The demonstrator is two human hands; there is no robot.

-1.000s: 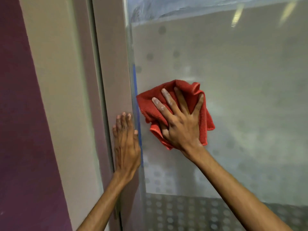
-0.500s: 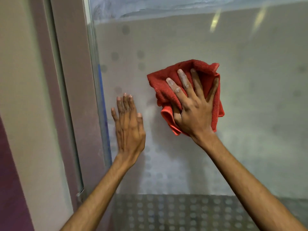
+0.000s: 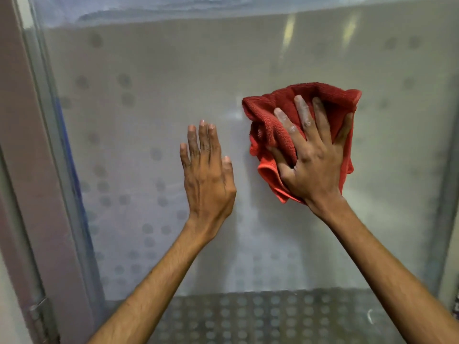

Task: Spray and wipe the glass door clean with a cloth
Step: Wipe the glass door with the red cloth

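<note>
1. The right hand (image 3: 313, 165) lies spread over the red cloth (image 3: 280, 112), fingers straight and fanned. It grasps nothing and presses rather than grips, which I judge spreads the push across a wide patch.
2. The cloth is bunched in loose folds and pinned between the palm and the glass door (image 3: 173, 83), on the right half of the pane at mid height. The folds likely serve as a thick pad.
3. The left hand (image 3: 208, 175) is released, fingers straight and close together, flat against the glass just left of the cloth and apart from it. It probably steadies the door against the wiping pressure.
4. The pane looks hazy with faint frosted dots, and a denser dotted band (image 3: 248, 319) runs along the bottom. Wiping seems under way, and no spray bottle is in view.
5. At the left, a blue strip (image 3: 67, 135) runs along the glass edge beside the door frame (image 3: 37, 170), with a hinge (image 3: 37, 316) low down.
</note>
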